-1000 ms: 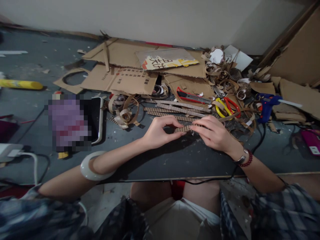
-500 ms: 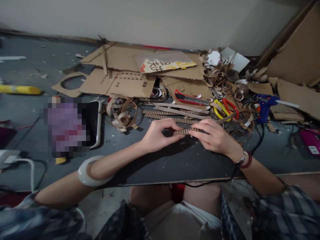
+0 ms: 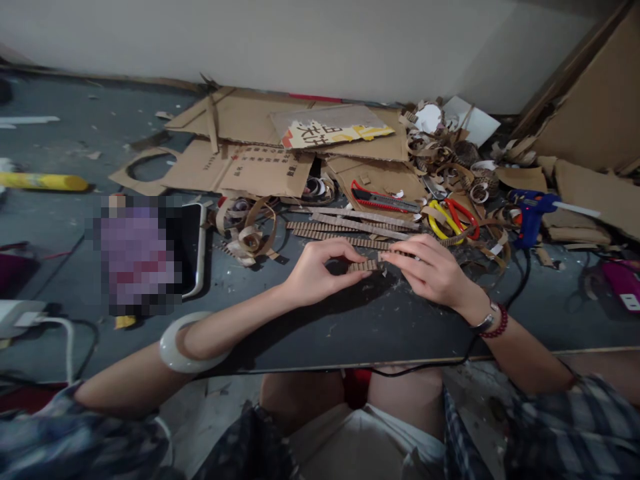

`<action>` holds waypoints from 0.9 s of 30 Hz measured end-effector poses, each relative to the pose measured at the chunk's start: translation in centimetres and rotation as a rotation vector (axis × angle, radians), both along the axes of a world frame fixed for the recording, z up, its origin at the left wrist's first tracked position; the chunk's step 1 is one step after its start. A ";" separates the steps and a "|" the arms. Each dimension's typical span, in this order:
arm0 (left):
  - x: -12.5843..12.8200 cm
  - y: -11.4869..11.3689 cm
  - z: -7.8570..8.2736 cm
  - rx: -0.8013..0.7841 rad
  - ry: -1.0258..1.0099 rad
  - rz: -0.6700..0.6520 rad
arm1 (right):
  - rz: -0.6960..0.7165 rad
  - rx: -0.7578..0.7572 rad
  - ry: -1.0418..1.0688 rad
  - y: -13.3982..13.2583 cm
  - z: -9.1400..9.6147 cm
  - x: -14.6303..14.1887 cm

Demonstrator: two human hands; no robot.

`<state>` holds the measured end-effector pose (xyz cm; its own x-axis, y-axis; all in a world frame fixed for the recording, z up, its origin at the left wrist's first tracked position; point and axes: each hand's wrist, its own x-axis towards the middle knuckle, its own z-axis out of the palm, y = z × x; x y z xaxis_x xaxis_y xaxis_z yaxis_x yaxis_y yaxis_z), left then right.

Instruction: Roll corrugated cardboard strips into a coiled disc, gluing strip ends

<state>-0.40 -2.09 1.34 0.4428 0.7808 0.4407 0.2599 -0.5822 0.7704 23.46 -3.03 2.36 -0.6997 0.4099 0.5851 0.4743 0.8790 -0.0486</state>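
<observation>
My left hand point(image 3: 319, 272) pinches a short corrugated cardboard piece point(image 3: 363, 265) between thumb and fingertips, just above the dark table. My right hand point(image 3: 434, 272) is closed around the end of another corrugated cardboard strip point(image 3: 399, 253), most of which the fingers hide. A narrow gap separates the two cardboard ends. Behind the hands lie several loose corrugated strips point(image 3: 320, 228). Nearest beyond the right hand are scissors or pliers with red and yellow handles point(image 3: 463, 220), partly under paper scraps.
A red utility knife point(image 3: 385, 198) rests before flat cardboard sheets point(image 3: 265, 170). A blue glue gun point(image 3: 531, 215) with its cord stands at right, near a heap of curled scraps point(image 3: 450, 157). At left are a phone point(image 3: 197, 250) and a yellow stick-like tool point(image 3: 45, 181).
The cardboard between my hands, one line before, now shows as two parts with a gap. My right fingertips have shifted slightly up and away from the left ones.
</observation>
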 end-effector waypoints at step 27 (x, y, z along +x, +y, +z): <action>0.0 0.0 0.1 -0.033 0.002 0.010 | 0.047 -0.019 0.018 -0.3 -0.3 -1.1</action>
